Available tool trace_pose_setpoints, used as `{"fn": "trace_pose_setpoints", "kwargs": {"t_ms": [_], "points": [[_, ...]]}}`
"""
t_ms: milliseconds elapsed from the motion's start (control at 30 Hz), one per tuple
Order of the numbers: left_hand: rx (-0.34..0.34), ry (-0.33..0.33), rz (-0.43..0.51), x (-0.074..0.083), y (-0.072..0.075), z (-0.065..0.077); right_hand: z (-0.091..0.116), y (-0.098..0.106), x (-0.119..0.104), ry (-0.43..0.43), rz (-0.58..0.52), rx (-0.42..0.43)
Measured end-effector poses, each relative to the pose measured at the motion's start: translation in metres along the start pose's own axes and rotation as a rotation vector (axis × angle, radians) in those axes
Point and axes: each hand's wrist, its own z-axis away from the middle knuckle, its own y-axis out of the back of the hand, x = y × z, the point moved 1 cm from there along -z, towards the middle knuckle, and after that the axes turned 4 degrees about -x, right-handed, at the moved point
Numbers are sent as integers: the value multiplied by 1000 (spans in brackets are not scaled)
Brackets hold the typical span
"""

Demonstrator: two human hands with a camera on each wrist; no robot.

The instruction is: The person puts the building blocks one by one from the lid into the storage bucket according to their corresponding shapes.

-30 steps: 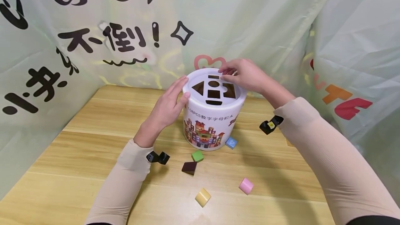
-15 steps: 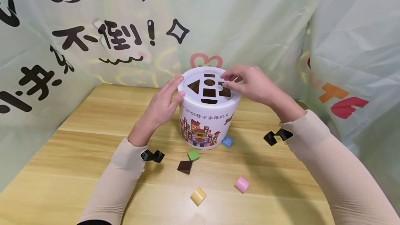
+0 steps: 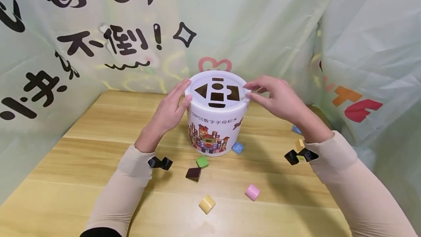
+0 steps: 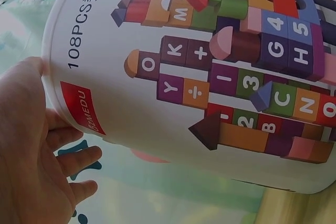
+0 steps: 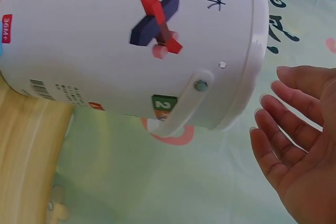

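A white lidded bucket (image 3: 194,127) printed with a toy block castle stands upright on the table. Its lid (image 3: 230,104) has several shaped holes, among them a triangle, a circle and a square. My left hand (image 3: 169,111) rests against the left side of the rim, its fingers extended and the thumb at the front edge. In the left wrist view the other fingers of this hand (image 4: 26,156) stand loosely off the wall. My right hand (image 3: 277,98) is at the right side of the rim, fingers relaxed and holding nothing; the right wrist view shows a gap to the lid.
A blue block (image 3: 238,148) lies at the bucket's foot, with a green block (image 3: 202,162) and a dark brown block (image 3: 193,174) in front. Nearer are a yellow block (image 3: 207,204) and a pink block (image 3: 252,192). Another blue block (image 3: 296,129) lies by my right wrist.
My right hand has moved from above the back of the lid to the right, out to the rim. The left hand stays on the bucket. The view has shifted slightly.
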Motion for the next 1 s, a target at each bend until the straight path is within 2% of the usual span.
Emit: {"fn": "trace_pose_setpoints", "kwargs": {"t_ms": [333,467,600,800,1000], "points": [[-3,12,10,-5,-1,7,20,-25,8,93,-35,159],[0,5,13,-2,0,4,32,-32,13,92,-63,240],[-1,-1,12,1,1,0,47,-44,22,59,-124,264],[-4,-15,13,1,2,-3,63,-70,39,-30,-278,216],[-1,-17,18,-1,2,-1,70,-91,55,-123,-338,55]]}}
